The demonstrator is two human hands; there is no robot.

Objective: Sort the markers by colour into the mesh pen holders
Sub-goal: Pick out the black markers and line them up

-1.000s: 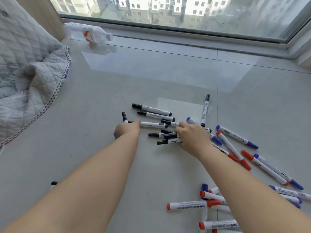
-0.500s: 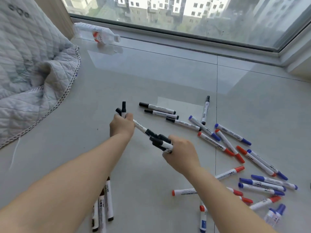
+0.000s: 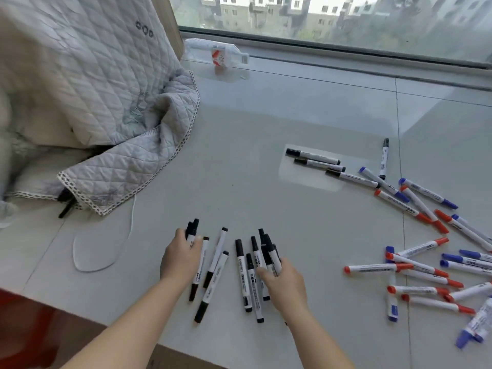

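Gripping black markers (image 3: 271, 255), both hands, left (image 3: 181, 258) and right (image 3: 283, 284), have moved to a nearer black pile (image 3: 241, 272).

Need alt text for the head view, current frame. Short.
Two bare hands each grip black markers over a pale ledge: left hand holds two, right hand a bunch, with more black markers lying between them. Red and blue markers lie scattered right; a quilted blanket lies left.

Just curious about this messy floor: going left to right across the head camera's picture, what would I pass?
Quilted blanket → white cord → left hand holding black markers → right hand holding more → red and blue markers.
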